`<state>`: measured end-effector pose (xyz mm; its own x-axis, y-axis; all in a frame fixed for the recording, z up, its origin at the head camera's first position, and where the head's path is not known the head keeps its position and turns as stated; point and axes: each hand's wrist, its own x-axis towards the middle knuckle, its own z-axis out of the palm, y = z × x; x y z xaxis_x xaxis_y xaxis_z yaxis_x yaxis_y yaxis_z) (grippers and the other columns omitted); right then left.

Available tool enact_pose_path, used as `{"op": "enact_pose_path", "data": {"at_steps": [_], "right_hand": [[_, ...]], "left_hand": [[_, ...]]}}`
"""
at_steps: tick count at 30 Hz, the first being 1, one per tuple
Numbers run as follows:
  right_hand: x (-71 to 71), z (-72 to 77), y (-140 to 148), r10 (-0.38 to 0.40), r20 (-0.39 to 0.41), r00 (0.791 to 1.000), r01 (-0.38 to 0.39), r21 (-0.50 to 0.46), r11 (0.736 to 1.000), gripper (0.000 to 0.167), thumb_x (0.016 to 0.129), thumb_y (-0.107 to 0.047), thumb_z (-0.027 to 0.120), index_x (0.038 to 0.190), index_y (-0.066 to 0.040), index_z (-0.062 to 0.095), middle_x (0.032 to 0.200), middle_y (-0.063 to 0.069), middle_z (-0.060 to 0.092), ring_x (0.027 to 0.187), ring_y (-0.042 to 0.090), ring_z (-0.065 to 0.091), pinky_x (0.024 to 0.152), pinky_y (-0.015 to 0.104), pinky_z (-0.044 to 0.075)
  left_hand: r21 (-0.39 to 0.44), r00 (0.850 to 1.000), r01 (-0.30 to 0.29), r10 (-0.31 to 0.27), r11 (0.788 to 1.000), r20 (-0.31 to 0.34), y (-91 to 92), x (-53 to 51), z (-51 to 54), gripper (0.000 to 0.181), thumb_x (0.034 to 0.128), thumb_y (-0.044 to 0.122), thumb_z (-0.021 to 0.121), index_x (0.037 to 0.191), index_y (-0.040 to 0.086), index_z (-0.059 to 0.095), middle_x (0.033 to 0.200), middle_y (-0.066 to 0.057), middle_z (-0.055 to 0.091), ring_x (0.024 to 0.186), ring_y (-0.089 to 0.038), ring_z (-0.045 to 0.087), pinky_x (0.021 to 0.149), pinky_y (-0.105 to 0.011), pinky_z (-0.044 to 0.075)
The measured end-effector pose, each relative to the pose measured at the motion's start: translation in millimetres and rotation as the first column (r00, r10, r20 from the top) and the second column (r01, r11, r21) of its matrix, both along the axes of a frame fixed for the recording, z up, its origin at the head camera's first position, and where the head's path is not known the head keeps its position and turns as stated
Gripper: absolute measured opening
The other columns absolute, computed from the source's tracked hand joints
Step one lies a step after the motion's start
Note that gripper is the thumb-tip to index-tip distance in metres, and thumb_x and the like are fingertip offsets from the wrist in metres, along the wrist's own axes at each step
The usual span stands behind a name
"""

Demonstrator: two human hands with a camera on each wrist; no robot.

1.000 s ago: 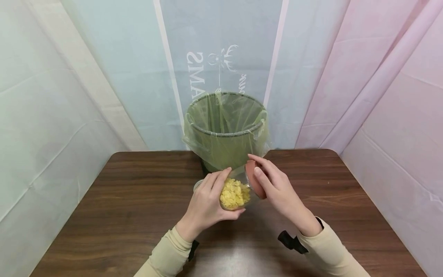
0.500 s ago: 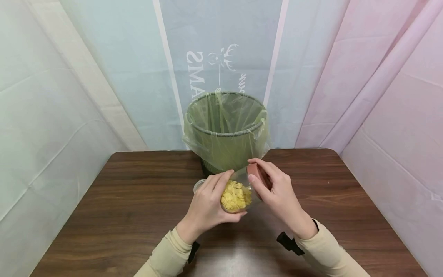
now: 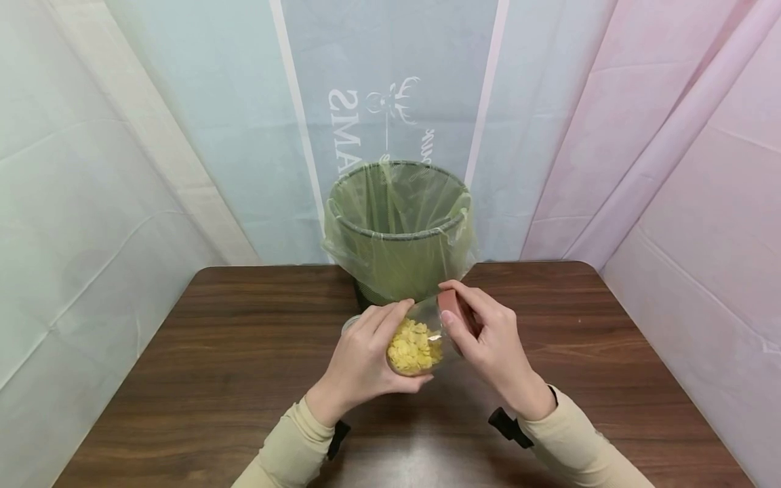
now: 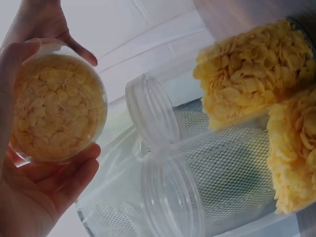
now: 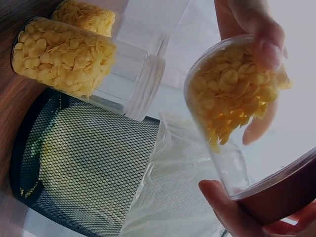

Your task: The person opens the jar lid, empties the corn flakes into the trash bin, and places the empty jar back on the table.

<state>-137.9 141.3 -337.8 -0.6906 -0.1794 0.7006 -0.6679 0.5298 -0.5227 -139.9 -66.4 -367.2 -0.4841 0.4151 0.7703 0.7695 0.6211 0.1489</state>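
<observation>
A clear jar partly filled with yellow corn flakes (image 3: 413,347) is gripped by my left hand (image 3: 363,359), fingers over its far side and thumb below. The jar lies tilted, its base towards me. My right hand (image 3: 493,339) holds the reddish-brown lid (image 3: 453,313) at the jar's mouth, thumb on its near edge. In the right wrist view the lid (image 5: 279,197) sits against the jar's rim, and the flakes have slid towards the base. Whether the lid is screwed on cannot be told.
A mesh bin (image 5: 98,163) with a pale green liner (image 3: 396,261) stands at the table's back edge. Upright beside it are two clear jars of corn flakes, a nearer jar (image 5: 64,57) and another jar (image 5: 89,19). Mostly, my left hand hides them in the head view.
My right hand has shifted slightly right and towards me, and its thumb has moved from the lid's top to its edge. The lid has turned with it. My left hand barely moves.
</observation>
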Motion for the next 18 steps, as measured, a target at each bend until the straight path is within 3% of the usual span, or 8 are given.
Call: {"op": "enact_pose_path", "data": {"at_steps": [5,11,15,18], "right_hand": [[-0.2,0.4,0.3,0.069,-0.080,0.994,-0.070,-0.016,0.997,0.037,0.081,-0.020,0.063,0.117,-0.013,0.065,0.100,-0.001,0.067,0.070,0.007,0.053,0.055,0.017,0.043],[-4.3,1.0,0.3,0.138,-0.147,0.980,-0.145,-0.036,0.989,0.037,0.085,-0.028,0.060,0.117,-0.010,0.065,0.106,0.002,0.067,0.078,0.008,0.057,0.062,0.018,0.045],[-8.5,-1.1,1.3,0.194,-0.212,0.958,-0.206,-0.033,0.978,0.043,0.090,-0.038,0.055,0.116,-0.004,0.064,0.107,0.006,0.066,0.084,0.011,0.058,0.068,0.019,0.045],[-12.3,-0.6,1.7,0.264,-0.281,0.923,-0.280,-0.019,0.960,0.049,0.092,-0.040,0.052,0.116,0.001,0.062,0.107,0.010,0.066,0.089,0.014,0.060,0.073,0.019,0.046]], "left_hand": [[0.038,0.996,0.058,-0.060,0.998,0.060,-2.6,0.1,0.7,0.095,0.0481,0.060,0.083,0.126,0.012,0.056,0.110,0.006,0.066,0.088,-0.009,0.061,0.075,-0.029,0.053],[0.054,0.991,0.099,-0.103,0.994,0.086,-4.5,-1.1,3.7,0.095,0.0490,0.058,0.083,0.127,0.012,0.055,0.105,0.002,0.067,0.086,-0.010,0.061,0.074,-0.027,0.053],[0.059,0.983,0.132,-0.138,0.989,0.119,-5.5,-0.9,6.4,0.094,0.0493,0.057,0.084,0.126,0.010,0.056,0.102,0.001,0.067,0.085,-0.010,0.061,0.074,-0.025,0.053],[0.062,0.978,0.138,-0.146,0.988,0.150,-6.0,0.3,7.4,0.093,0.0494,0.058,0.084,0.125,0.011,0.057,0.099,0.002,0.067,0.084,-0.008,0.061,0.073,-0.025,0.052]]}}
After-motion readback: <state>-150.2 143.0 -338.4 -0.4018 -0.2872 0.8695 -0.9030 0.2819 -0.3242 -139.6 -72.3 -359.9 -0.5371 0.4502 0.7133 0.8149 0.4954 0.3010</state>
